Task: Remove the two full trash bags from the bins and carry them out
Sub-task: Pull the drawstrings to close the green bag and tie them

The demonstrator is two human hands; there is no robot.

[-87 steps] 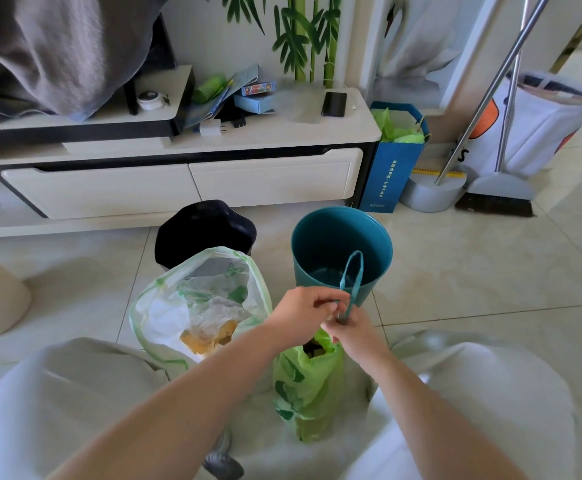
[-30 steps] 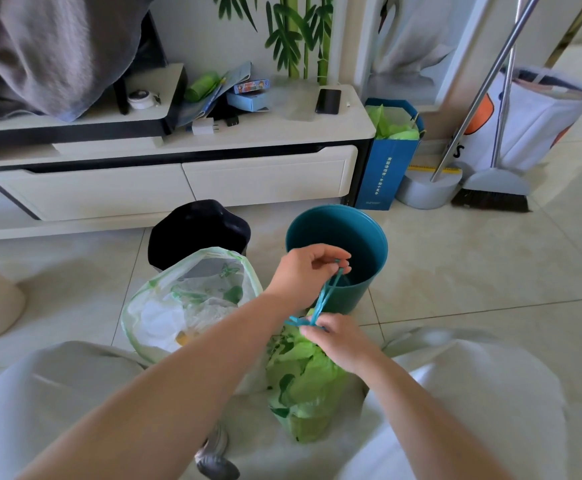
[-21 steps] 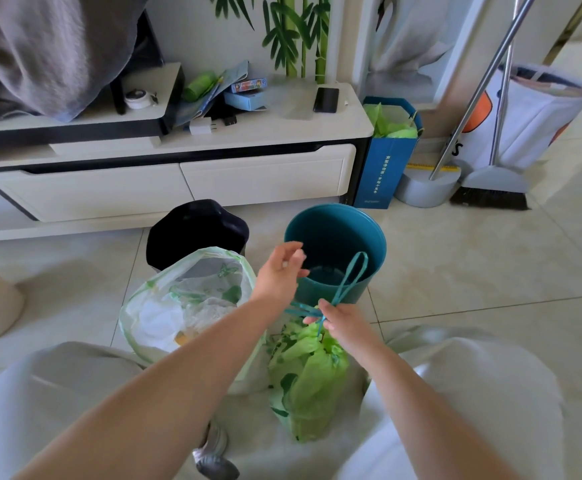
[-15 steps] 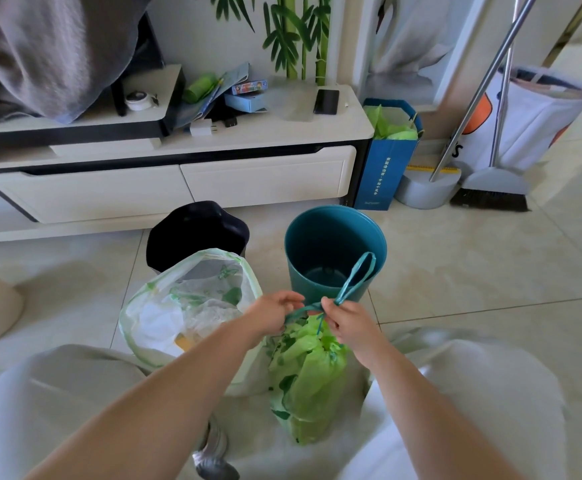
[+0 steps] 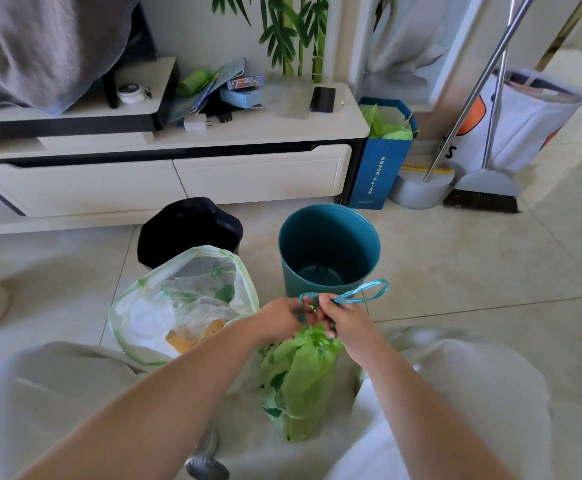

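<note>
Pale glossy floor tiles [image 5: 490,271] fill the scene, seen from my head camera looking down past light trousers [image 5: 456,393]. Nearest, between the knees, stands the green bag [image 5: 300,382]: thin, crinkled, leaf-printed plastic, its neck gathered shut just under my hands. A teal drawstring [image 5: 362,294] comes out of that neck; one loop reaches up and right, crossing the near rim of the bin behind. My right hand [image 5: 346,318] pinches the string at the base of that loop, fingers pressed together on it. My left hand [image 5: 282,317] touches the right, its fingertips closed on a shorter loop of the same string. Left of the green bag, and touching it, sits the white bag [image 5: 182,306]: translucent, green-trimmed at the mouth, still wide open, with white paper and something orange inside. Both bags rest on the floor, outside the bins.

Behind the white bag stands the black bin [image 5: 189,226], partly hidden by it. Behind the green bag stands the teal bin [image 5: 329,251], round, with no liner and its base visible. Farther back, a low cream cabinet [image 5: 178,178] with two drawers carries a phone [image 5: 322,98], small boxes and a charger. To its right stand a blue paper bag [image 5: 379,168] holding green tissue, a grey dustpan [image 5: 417,192], a broom [image 5: 483,195] and a white tote [image 5: 525,123]. Bamboo decals [image 5: 296,32] mark the far wall.
</note>
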